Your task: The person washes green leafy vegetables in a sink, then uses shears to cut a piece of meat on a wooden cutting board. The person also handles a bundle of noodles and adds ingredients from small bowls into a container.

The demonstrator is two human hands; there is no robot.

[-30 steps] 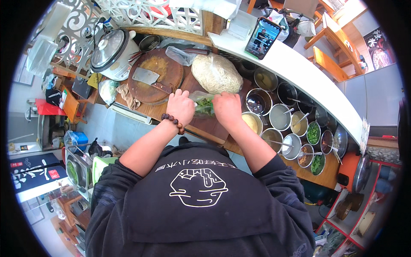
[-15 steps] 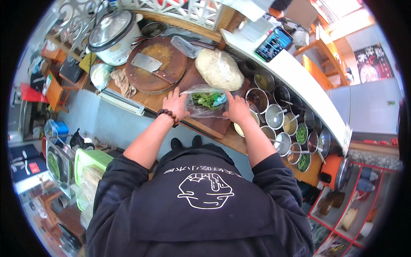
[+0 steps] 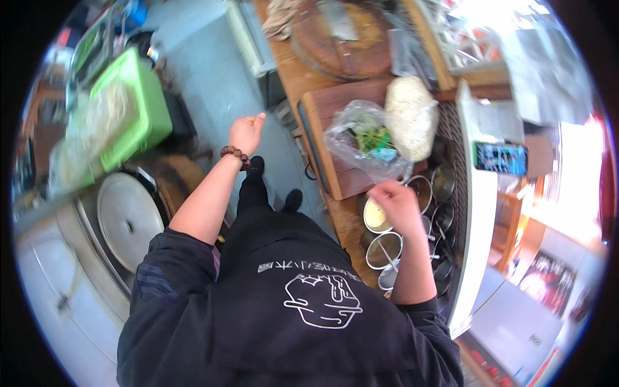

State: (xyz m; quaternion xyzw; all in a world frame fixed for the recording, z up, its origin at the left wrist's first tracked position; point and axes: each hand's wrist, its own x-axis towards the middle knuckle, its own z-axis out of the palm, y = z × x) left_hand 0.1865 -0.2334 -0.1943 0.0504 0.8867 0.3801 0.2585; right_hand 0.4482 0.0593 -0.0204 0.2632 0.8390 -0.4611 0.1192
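Observation:
My left hand (image 3: 247,134) hangs over the floor to the left of the counter, a brown bead bracelet (image 3: 235,153) on its wrist. Its fingers are loosely curled together, and nothing shows in them. Above a bowl of pale yellow contents (image 3: 376,214) is my right hand (image 3: 396,202), fingers bent and slightly blurred. A clear plastic bag (image 3: 345,132) with leafy greens (image 3: 372,138) lies on the wooden board (image 3: 316,103), just beyond my right hand. Whether that hand touches the bag's near edge is hidden. Against the bag rests a larger bag of pale noodles (image 3: 411,116).
A cleaver (image 3: 340,26) lies on the round chopping block (image 3: 309,39) at the far end. Several metal bowls (image 3: 384,250) line the right side beneath a white ledge (image 3: 474,238) bearing a phone (image 3: 501,158). At left stand a green tub (image 3: 138,122) and a round metal lid (image 3: 129,219).
Both hands have left the sides of the greens bag, which stays on the board. My body and view have turned left; the left hand is now over the floor, away from the counter.

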